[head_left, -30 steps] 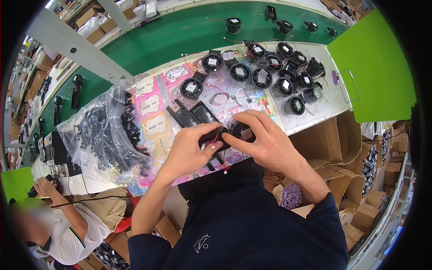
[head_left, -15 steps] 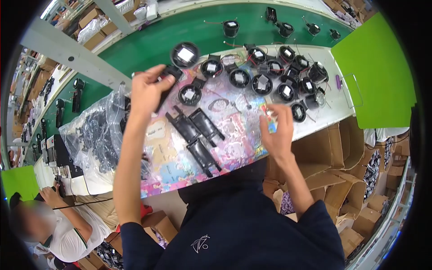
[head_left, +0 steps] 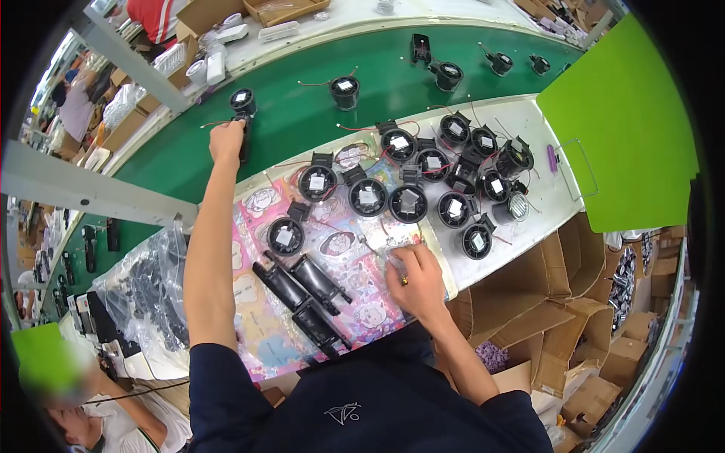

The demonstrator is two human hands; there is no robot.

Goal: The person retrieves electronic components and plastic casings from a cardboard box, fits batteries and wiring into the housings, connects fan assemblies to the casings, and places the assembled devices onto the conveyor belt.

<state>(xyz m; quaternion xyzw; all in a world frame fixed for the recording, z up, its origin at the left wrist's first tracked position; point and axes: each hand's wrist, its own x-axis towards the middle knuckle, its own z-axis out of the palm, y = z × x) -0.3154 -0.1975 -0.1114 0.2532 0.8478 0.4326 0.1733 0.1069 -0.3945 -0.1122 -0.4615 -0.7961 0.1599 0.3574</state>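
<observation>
At the far left, my left hand (head_left: 226, 141) is closed around the black handle of a round-headed unit (head_left: 242, 100) with a white sticker, over the green belt. My right hand (head_left: 417, 283) is low over the patterned mat (head_left: 291, 355), fingers curled together. A small yellowish bit shows at its fingertips; what it is I cannot make out. Left of that hand lie several black half-round handle shells (head_left: 320, 283). Beyond them stand several black round heads (head_left: 367, 196) with white stickers, thin wires and black clips.
The green belt (head_left: 294, 106) runs along the back, carrying more black units (head_left: 345, 90). A clear plastic bag of black parts (head_left: 147, 279) lies left. At right are a bright green panel (head_left: 619, 128), a purple tool (head_left: 553, 158) and cardboard boxes (head_left: 521, 302). A co-worker (head_left: 121, 408) sits lower left.
My left hand has carried the black round-headed unit from above the mat forward and left to the belt. My right hand is now lower over the mat. The whole view has shifted.
</observation>
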